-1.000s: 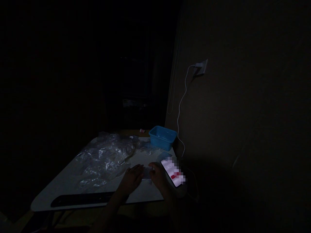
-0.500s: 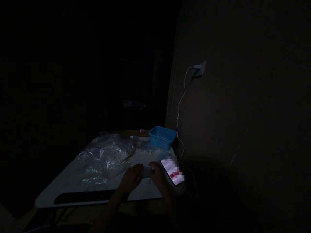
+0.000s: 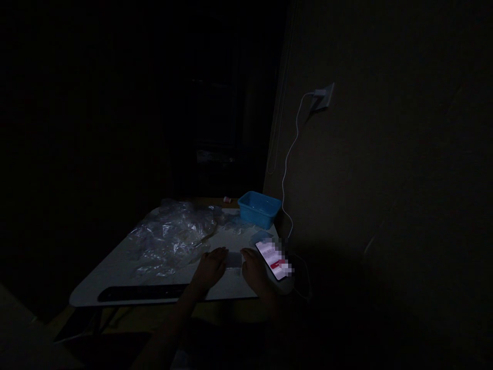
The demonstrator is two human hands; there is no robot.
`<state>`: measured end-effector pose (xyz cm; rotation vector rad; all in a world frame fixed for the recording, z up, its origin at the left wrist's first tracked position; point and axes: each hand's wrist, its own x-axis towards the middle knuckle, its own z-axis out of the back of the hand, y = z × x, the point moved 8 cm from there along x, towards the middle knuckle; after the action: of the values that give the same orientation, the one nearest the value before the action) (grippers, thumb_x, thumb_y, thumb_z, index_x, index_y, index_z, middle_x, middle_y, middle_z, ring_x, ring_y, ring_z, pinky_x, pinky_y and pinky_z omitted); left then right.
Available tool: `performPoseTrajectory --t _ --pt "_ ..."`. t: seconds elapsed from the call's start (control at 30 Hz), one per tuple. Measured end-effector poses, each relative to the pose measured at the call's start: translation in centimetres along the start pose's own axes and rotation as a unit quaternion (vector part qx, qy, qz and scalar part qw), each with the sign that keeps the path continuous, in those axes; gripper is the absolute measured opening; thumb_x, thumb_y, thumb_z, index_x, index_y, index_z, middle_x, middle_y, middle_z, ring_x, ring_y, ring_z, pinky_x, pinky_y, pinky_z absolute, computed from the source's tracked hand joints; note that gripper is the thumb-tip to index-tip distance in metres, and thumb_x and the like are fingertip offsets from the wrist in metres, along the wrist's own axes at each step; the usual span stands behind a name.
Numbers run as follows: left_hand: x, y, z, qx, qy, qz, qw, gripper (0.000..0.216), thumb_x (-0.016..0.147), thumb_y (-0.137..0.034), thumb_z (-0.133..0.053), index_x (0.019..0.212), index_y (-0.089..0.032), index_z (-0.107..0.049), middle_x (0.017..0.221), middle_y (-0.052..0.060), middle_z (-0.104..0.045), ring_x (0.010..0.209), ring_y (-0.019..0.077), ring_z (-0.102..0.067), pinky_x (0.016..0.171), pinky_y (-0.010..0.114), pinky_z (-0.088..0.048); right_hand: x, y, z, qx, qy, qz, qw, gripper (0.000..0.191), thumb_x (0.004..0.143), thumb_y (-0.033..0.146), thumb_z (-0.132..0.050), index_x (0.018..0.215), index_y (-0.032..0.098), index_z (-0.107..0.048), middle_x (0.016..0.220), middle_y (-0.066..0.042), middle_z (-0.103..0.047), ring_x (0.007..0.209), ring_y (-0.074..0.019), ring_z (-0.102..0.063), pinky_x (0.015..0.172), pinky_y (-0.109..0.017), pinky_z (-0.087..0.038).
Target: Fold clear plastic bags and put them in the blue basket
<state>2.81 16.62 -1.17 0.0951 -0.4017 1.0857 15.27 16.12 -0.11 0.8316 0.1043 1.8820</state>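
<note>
The room is very dark. My left hand point(image 3: 210, 268) and my right hand point(image 3: 254, 268) rest on a white table point(image 3: 115, 267), close together. Between them lies a small pale clear piece point(image 3: 233, 259), and both hands touch its ends. The fingers look curled onto it, but the dim light hides the exact grip. A lit phone point(image 3: 272, 258) stands tilted just right of my right hand.
Crumpled clear plastic bags point(image 3: 169, 239) cover the table's middle. A blue plastic tub point(image 3: 259, 208) sits at the far right corner. A long black strip point(image 3: 142, 293) lies along the near edge. A white cable point(image 3: 288, 164) runs from a wall charger point(image 3: 321, 97) down to the table.
The view has shifted, so the table sits slightly higher and further right in the picture. Both hands stay on the small pale piece with hardly any movement.
</note>
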Motion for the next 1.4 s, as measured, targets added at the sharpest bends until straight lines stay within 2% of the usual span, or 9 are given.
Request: performPoseTrajectory --t 0.23,0.47,0.73,1.13,1.4 --pt "-0.1 0.3 0.1 -0.002 -0.013 0.009 1.000 0.040 0.083 -0.024 -0.030 0.120 -0.017 -0.044 0.125 0.010 -0.047 0.115 0.0206 -0.040 0.087 0.039 -0.035 -0.1 -2.6 0.0 0.043 -0.050 -0.098 0.993 0.049 0.066 0.000 -0.031 0.106 0.012 -0.056 0.103 -0.009 -0.059 0.097 -0.0180 -0.053 0.087 -0.031 -0.040" --pt "0.0 0.2 -0.1 0.001 -0.006 0.004 1.000 0.041 0.081 -0.019 -0.031 0.119 -0.016 -0.045 0.124 0.010 -0.047 0.115 0.0210 -0.040 0.086 0.039 -0.035 0.1 -1.7 -0.3 0.034 -0.035 -0.054 0.997 0.043 0.065 0.002 -0.036 0.099 0.013 -0.060 0.102 -0.008 -0.060 0.098 -0.0171 -0.051 0.089 -0.029 -0.038" --pt "-0.1 0.2 -0.2 -0.005 -0.004 -0.001 1.000 0.046 0.074 -0.010 -0.033 0.118 -0.015 -0.045 0.124 0.011 -0.047 0.114 0.0208 -0.041 0.087 0.039 -0.034 0.3 -0.1 -0.5 -0.053 0.011 -0.006 0.999 0.032 0.071 0.013 -0.043 0.100 0.016 -0.058 0.105 -0.007 -0.058 0.099 -0.0193 -0.047 0.089 -0.031 -0.033" --pt "0.0 0.7 -0.1 -0.034 -0.003 0.026 0.999 0.053 0.065 -0.003 -0.037 0.116 -0.015 -0.047 0.124 0.009 -0.047 0.114 0.0196 -0.041 0.089 0.037 -0.033 0.1 0.6 -0.3 -0.088 0.024 0.004 0.996 0.022 0.071 0.022 -0.050 0.092 0.019 -0.058 0.102 -0.006 -0.057 0.099 -0.0205 -0.044 0.088 -0.033 -0.029" --pt "0.1 0.8 0.0 -0.031 0.005 0.039 0.999 0.051 0.065 -0.001 -0.037 0.113 -0.015 -0.049 0.122 0.009 -0.048 0.112 0.0196 -0.043 0.089 0.037 -0.034 0.2 0.2 -0.3 -0.103 0.024 -0.031 0.994 0.020 0.075 0.026 -0.047 0.091 0.020 -0.057 0.100 -0.006 -0.057 0.098 -0.0221 -0.043 0.083 -0.036 -0.031"
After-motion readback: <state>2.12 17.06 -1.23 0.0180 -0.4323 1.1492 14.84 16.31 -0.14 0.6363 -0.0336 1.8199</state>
